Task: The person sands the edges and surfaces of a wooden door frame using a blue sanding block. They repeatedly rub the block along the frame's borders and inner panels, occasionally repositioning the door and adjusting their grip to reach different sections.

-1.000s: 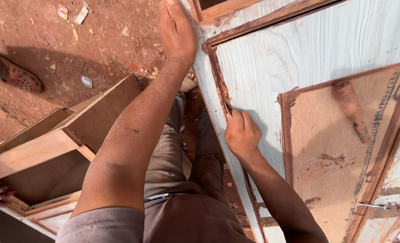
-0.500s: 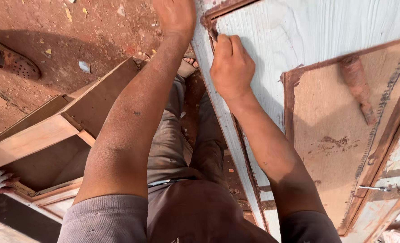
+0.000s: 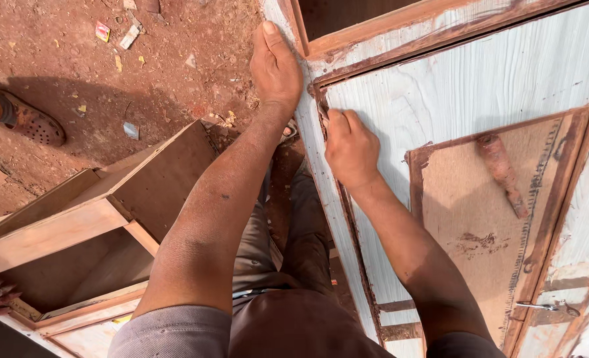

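- Door panel (image 3: 480, 86), whitish and streaked with wood grain, fills the right half of the head view; its long axis runs from the lower middle of the picture up toward the top right, and its near edge crosses the frame just right of the person's legs; a reddish-brown groove (image 3: 347, 219) follows that edge lengthwise.
- Left hand (image 3: 276, 66) lies flat with fingers together and stretched, palm down on the panel's outer edge near the top corner, fingertips pointing up the frame; it grips nothing.
- Right hand (image 3: 351, 149) is curled, fingers bunched together and pressed into the groove just inside the edge; whether it pinches something small I cannot tell, since the fingertips are hidden.
- Recessed brown inset (image 3: 473, 219) sits in the panel, rough like hardboard, framed by reddish smeared borders; a rusty-coloured stick-shaped tool (image 3: 501, 169) lies on it, tilted, well apart from both hands.
- Wooden cabinet frame (image 3: 76, 225) of pale and dark boards stands at lower left, open-faced; beyond it the red dirt floor (image 3: 62, 66) is scattered with paper scraps; another person's sandalled foot (image 3: 26, 119) rests at the left edge.
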